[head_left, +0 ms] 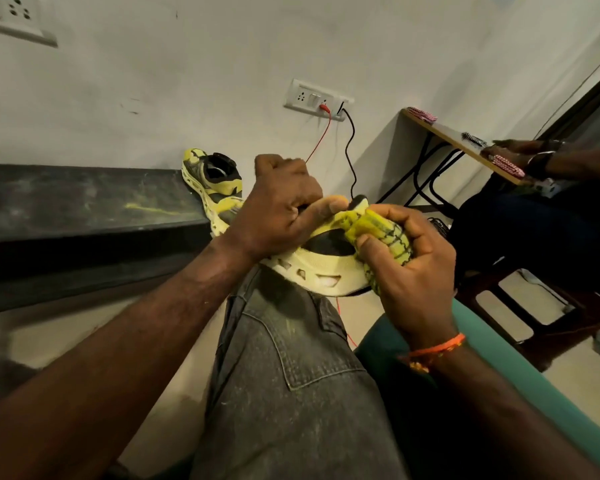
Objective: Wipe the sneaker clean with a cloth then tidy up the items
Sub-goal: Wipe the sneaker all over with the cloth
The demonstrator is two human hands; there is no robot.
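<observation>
Leftmost, a dark dusty worktop (84, 199) stands along the wall, and a second yellow-and-black sneaker (215, 181) leans by its right end. Next, the left hand (284, 206) curls tight around the upper edge of the sneaker (319, 268) being cleaned, which rests on the person's knee in grey jeans (291, 368). Just right of it, the right hand (413, 268) grips a bunched yellow checked cloth (392, 237), pressed against the shoe's heel end. Farther right, another person's hands rest on a small wooden table (458, 140).
</observation>
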